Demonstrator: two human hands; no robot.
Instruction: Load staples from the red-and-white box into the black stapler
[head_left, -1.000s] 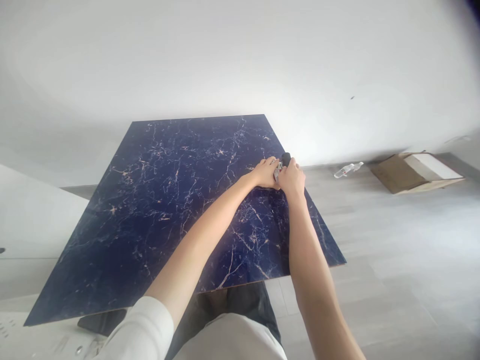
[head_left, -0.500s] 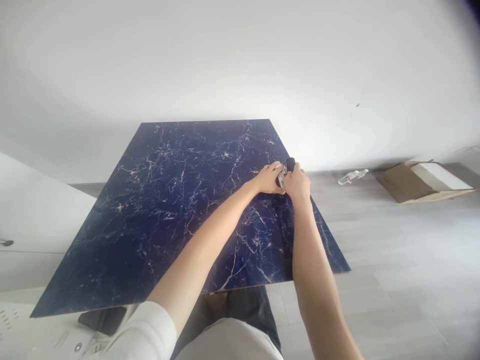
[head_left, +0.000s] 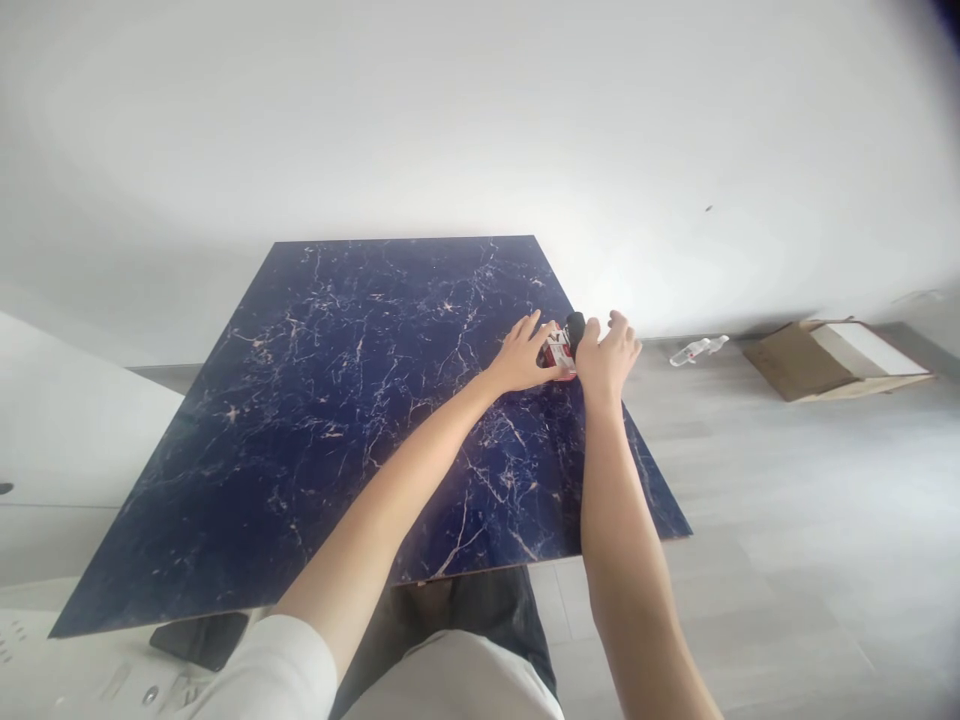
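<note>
The red and white thing (head_left: 559,352) is on the blue table (head_left: 360,400), near its right edge, between the two hands. Its black knob (head_left: 575,328) points away from the person. What it is, I can't tell.

The left hand (head_left: 525,358) makes a wide curve around its left side, thumb and fingers apart. I can't tell if it grips or only touches.

The right hand (head_left: 606,358) is on the other side, half open and holding nothing that I can see. Half a second ago its fingers were curled in by the knob; now they have spread away. That looks like letting go, so the left hand may be the one keeping the thing steady.

Past the table, a clear bottle (head_left: 697,350) and a brown box (head_left: 802,362) lie on the floor (head_left: 787,500).
</note>
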